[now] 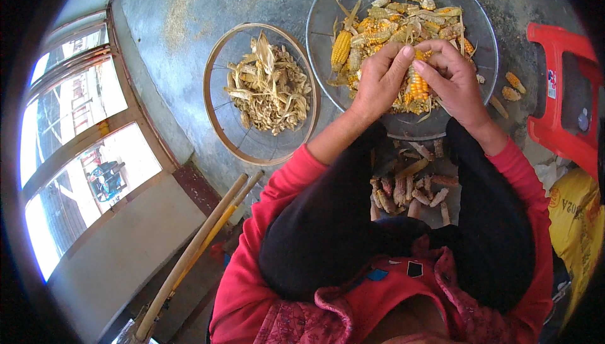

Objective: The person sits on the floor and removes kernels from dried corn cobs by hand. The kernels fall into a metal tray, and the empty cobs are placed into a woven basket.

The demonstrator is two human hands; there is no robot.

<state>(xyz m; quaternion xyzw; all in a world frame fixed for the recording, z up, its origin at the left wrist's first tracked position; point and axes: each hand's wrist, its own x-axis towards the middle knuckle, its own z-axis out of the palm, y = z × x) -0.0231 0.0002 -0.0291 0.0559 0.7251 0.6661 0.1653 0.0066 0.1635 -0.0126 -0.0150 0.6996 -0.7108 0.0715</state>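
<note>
A partly shelled corn cob [418, 86], with yellow kernels along its near end, is held between my two hands. My left hand [384, 75] grips its upper end, thumb along the side. The thumb of my right hand [451, 72] presses on the kernels, while its other fingers curl at the far end. Beneath both hands lies a wide round sieve [494, 67] with a metal rim. It holds a heap of corn cobs [378, 36], some full of kernels and others partly bare, with dry husks and loose kernels among them.
A wooden-rimmed sieve [211, 117] of dry husks [269, 88] stands to the left. Bare cobs [401, 190] lie between my legs. On the right are a red plastic stool [543, 103], stray cob pieces [513, 88] and a yellow sack [576, 216]. Wooden poles [189, 256] lean at lower left.
</note>
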